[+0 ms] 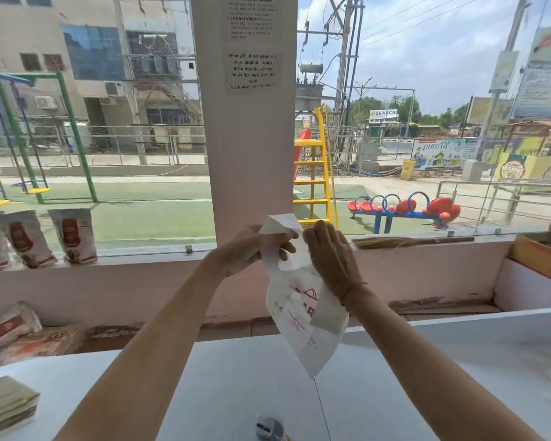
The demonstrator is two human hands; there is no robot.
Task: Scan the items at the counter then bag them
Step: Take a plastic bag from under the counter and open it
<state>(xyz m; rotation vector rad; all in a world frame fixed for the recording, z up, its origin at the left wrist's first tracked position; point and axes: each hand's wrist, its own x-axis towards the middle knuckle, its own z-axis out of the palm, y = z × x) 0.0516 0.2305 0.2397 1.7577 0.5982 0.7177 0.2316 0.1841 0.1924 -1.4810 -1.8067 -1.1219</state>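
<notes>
A white plastic carry bag (303, 316) with red print hangs in the air above the white counter (236, 386). My left hand (252, 249) pinches one of the bag's handles near the top. My right hand (328, 253) grips the other side of the bag's top, fingers closed on the plastic. The bag is still flat and folded, with its bottom corner pointing down toward the counter. A small dark and silver item (269, 428) lies on the counter at the bottom edge, only partly in view.
A stack of folded bags or paper (7, 405) lies at the counter's left edge. Red-and-white packets (74, 237) stand on the window ledge at left, more packets (10, 329) below. A broom (411, 240) rests on the ledge at right, beside a cardboard box (541, 256).
</notes>
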